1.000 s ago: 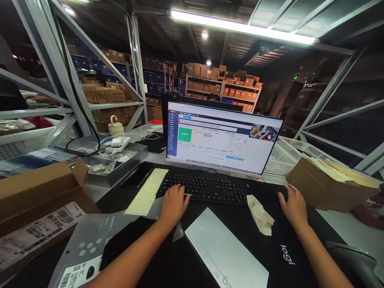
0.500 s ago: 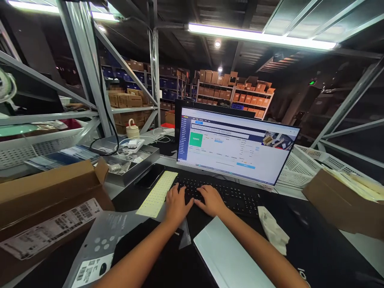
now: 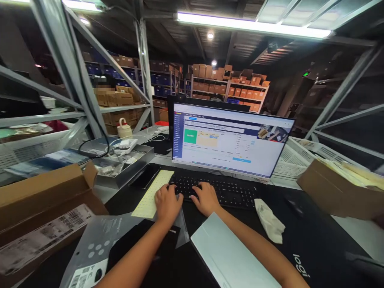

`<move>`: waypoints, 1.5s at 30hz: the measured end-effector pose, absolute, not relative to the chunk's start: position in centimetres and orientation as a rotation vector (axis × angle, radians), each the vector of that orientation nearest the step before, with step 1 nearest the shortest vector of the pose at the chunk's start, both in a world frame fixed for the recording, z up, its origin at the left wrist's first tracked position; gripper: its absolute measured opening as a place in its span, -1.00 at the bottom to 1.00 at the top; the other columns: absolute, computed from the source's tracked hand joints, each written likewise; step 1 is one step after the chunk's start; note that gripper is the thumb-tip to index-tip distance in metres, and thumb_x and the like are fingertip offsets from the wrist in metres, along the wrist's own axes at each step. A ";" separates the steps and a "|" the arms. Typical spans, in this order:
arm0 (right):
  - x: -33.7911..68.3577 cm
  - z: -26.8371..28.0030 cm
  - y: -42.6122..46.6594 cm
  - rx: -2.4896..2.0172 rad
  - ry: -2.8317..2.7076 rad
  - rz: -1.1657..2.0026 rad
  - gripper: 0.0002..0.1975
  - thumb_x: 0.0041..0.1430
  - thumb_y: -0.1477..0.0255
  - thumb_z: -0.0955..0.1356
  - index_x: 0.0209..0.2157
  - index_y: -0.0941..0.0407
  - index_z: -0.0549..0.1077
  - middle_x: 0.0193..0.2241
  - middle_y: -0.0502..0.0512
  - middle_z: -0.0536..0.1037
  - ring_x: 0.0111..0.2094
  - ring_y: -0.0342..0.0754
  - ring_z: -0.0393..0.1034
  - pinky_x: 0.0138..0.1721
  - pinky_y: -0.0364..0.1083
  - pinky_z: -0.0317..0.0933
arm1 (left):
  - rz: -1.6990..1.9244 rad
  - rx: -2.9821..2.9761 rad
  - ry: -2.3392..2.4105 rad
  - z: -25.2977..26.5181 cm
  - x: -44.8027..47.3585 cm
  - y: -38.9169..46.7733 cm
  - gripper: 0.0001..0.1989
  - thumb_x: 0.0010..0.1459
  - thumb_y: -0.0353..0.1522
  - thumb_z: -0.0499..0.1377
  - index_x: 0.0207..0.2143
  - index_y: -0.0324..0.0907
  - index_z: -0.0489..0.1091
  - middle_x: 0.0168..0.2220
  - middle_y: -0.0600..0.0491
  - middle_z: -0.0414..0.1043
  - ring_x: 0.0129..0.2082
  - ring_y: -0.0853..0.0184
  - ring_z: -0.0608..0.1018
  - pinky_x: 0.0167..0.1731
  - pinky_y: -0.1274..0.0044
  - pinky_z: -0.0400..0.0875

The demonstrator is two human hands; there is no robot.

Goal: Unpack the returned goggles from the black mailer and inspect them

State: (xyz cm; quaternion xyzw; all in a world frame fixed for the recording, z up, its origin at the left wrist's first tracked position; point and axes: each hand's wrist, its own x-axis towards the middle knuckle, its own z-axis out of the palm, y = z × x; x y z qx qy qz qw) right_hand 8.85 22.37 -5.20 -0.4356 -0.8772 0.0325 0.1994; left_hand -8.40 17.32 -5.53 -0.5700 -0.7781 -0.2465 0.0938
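Note:
A black keyboard (image 3: pixel 231 192) lies in front of the lit monitor (image 3: pixel 222 144). At its left end rests my left hand (image 3: pixel 168 202), fingers bent and apart, holding nothing. My right hand (image 3: pixel 206 198) is just right of it, fingertips on the keys and likewise free of any object. Left of my left hand lies a yellow sheet of labels (image 3: pixel 147 200), its edge partly covered by the hand. A pale flat box (image 3: pixel 231 252) sits between my forearms, close to the right one. Under my left forearm are a clear plastic bag (image 3: pixel 99 236) and something black.
An opened cardboard box (image 3: pixel 45 200) stands at the left. Behind it is a grey tray (image 3: pixel 120 180) of small items, beside a black phone (image 3: pixel 145 177). To the right lie a crumpled white cloth (image 3: pixel 269 220), a mouse (image 3: pixel 294 206) and another carton (image 3: pixel 339 192).
The view has turned slightly, shifting things left and up. My left hand has drawn back a little from the keys. An orange-tinted panel now shows on the screen beside the green square.

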 end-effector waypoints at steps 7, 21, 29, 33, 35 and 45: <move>8.9 -5.4 22.4 -1.221 -2.535 -0.020 -0.56 0.41 0.15 0.29 0.20 0.06 0.38 0.21 0.27 0.32 0.19 0.16 0.20 0.18 0.13 0.15 | -0.478 -1.915 -2.216 -4.3 -10.3 17.2 -0.63 0.31 -0.28 -0.05 -0.25 -0.25 0.52 -0.18 -0.16 0.52 -0.13 0.02 0.51 -0.15 0.30 0.41; 9.1 -5.7 22.3 -1.207 -2.546 -0.033 -0.50 0.43 0.13 0.26 0.22 0.14 0.35 0.22 0.33 0.29 0.21 0.19 0.16 0.19 0.14 0.12 | -0.400 -1.909 -2.212 -5.0 -11.2 17.8 -0.60 0.28 -0.42 -0.11 -0.15 -0.30 0.52 -0.06 -0.18 0.51 -0.02 0.06 0.51 -0.05 0.35 0.43; 8.9 -6.0 22.3 -1.216 -2.534 -0.051 -0.52 0.39 0.17 0.31 0.21 0.14 0.35 0.22 0.31 0.30 0.21 0.16 0.17 0.20 0.12 0.11 | -0.355 -1.838 -2.039 -5.1 -10.6 17.6 -0.64 0.27 -0.35 0.01 -0.07 -0.39 0.49 0.19 -0.37 0.29 0.04 -0.09 0.46 0.08 0.22 0.34; 8.5 -5.9 22.4 -1.223 -2.506 -0.064 -0.53 0.38 0.14 0.31 0.16 0.14 0.38 0.20 0.31 0.31 0.20 0.17 0.18 0.17 0.13 0.14 | -0.446 -1.886 -1.885 -5.9 -10.1 17.8 -0.64 0.27 -0.34 0.04 -0.03 -0.37 0.48 0.15 -0.34 0.32 0.05 -0.07 0.45 0.11 0.21 0.33; 8.4 -5.7 22.5 -1.226 -2.490 -0.072 -0.55 0.39 0.13 0.30 0.13 0.14 0.41 0.20 0.31 0.31 0.20 0.18 0.18 0.18 0.14 0.12 | -0.502 -1.952 -1.821 -6.3 -10.0 18.1 -0.63 0.26 -0.33 0.07 -0.01 -0.39 0.47 0.14 -0.36 0.33 0.07 -0.08 0.44 0.14 0.19 0.31; 8.7 -5.4 22.3 -1.292 -2.300 0.064 -0.63 0.33 0.30 0.38 0.10 0.17 0.45 0.12 0.27 0.38 0.14 0.16 0.23 0.16 0.12 0.18 | -0.596 -2.201 -1.827 -7.1 -9.4 18.3 -0.64 0.26 -0.36 0.14 0.05 -0.38 0.45 0.12 -0.30 0.38 0.13 -0.04 0.44 0.16 0.20 0.36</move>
